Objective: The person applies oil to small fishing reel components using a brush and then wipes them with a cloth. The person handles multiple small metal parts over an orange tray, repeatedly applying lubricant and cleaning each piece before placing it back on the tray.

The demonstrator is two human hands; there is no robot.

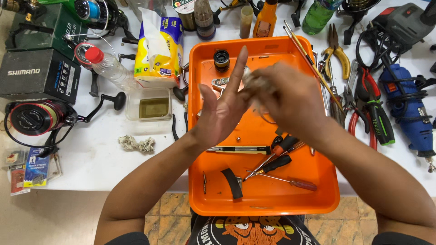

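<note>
Over the orange tray (pixel 263 199) my left hand (pixel 222 106) is held flat with fingers spread and pointing away from me. My right hand (pixel 286 97) is blurred and closed on a crumpled whitish tissue wad (pixel 254 80), which presses against the left hand's fingers. Beneath the hands lie small metal reel parts (pixel 220 83) and a black round part (pixel 221 59) at the tray's far end. Screwdrivers (pixel 277 156) and a black curved piece (pixel 232 183) rest in the tray's near half.
A tissue pack (pixel 159 50), a plastic bottle (pixel 106 66), a small tub of brownish liquid (pixel 152 106) and a fishing reel (pixel 38 118) sit left of the tray. Pliers (pixel 363 104), a blue rotary tool (pixel 408 109) and bottles (pixel 265 20) crowd the right and far side.
</note>
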